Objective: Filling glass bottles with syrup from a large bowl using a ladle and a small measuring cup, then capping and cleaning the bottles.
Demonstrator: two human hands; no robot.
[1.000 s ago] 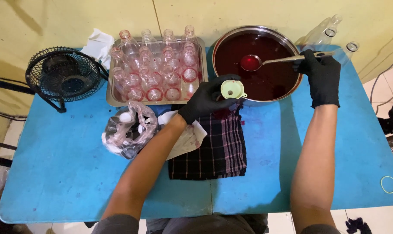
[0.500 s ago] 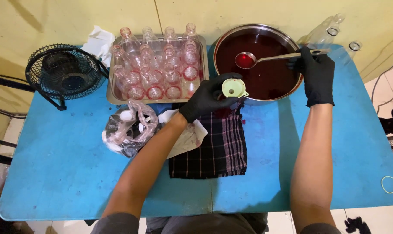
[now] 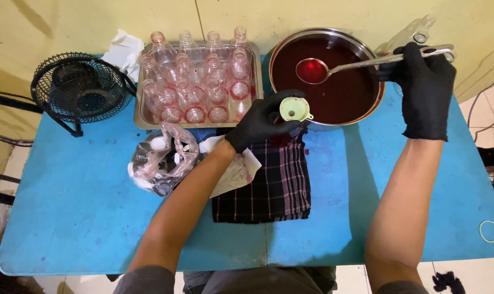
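Gripping the long handle of a metal ladle (image 3: 334,68), the right hand (image 3: 424,90) holds its bowl, full of red liquid, over the big round pan (image 3: 375,106) of dark red liquid. Just beside the pan's near rim, the left hand (image 3: 263,120) has its fingers closed around a pale green funnel (image 3: 294,109) above a dark checked cloth (image 3: 271,185). A tray of clear bottles (image 3: 195,81) stands left of the pan, a crumpled plastic bag (image 3: 160,158) near the tray, a black wire fan (image 3: 81,90) further left, all on the blue table (image 3: 67,218).
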